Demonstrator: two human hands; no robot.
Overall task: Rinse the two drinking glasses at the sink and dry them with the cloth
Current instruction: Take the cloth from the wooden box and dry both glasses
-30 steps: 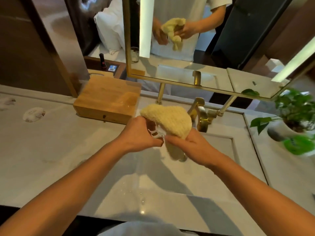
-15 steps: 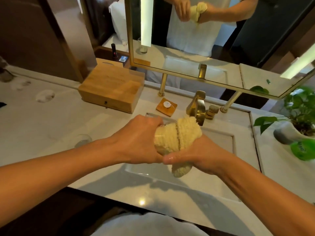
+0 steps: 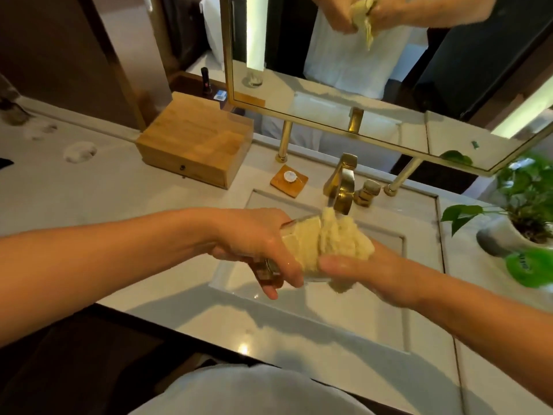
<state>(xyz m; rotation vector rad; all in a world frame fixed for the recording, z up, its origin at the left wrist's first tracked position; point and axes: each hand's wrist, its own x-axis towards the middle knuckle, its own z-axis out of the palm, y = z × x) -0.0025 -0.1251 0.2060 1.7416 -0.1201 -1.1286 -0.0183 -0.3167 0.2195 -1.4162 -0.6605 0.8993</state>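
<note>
Above the white sink basin (image 3: 329, 313), both hands meet in mid-air. The left hand (image 3: 254, 244), knuckles up, wraps fingers and thumb round a clear drinking glass (image 3: 294, 245) held on its side, mouth toward 3 o'clock. The right hand (image 3: 368, 271) grips a yellow cloth (image 3: 341, 235), bunched and stuffed into the glass. A brass faucet (image 3: 342, 187) stands at 12 o'clock. At 11, a small wooden tray (image 3: 288, 181) holds a white round object.

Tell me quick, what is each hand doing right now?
Left hand: closed around the drinking glass.
Right hand: gripping the yellow cloth, which is stuffed into the glass.
</note>
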